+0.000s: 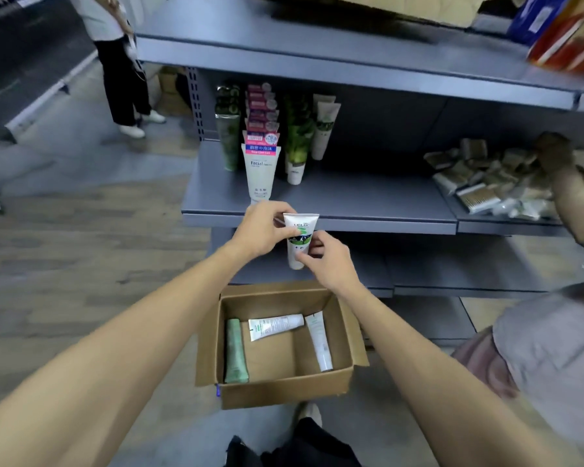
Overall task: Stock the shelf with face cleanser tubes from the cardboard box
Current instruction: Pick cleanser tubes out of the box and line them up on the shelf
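Above the cardboard box (280, 345), both hands hold one white tube (299, 239) upright, cap down, just in front of the shelf (351, 200) edge. Left hand (267, 230) has fingers curled round the tube's upper part; right hand (327, 256) pinches its lower part near the cap. Inside the box lie a green tube (235, 352) along the left wall, a white tube flat (275, 326) near the back, and another white tube (319, 345) along the right wall. Behind the box, on the shelf, rows of tubes (277, 136) stand upright at the left end. Right of the box, another person's arm (567, 197) reaches onto packets (486, 183).
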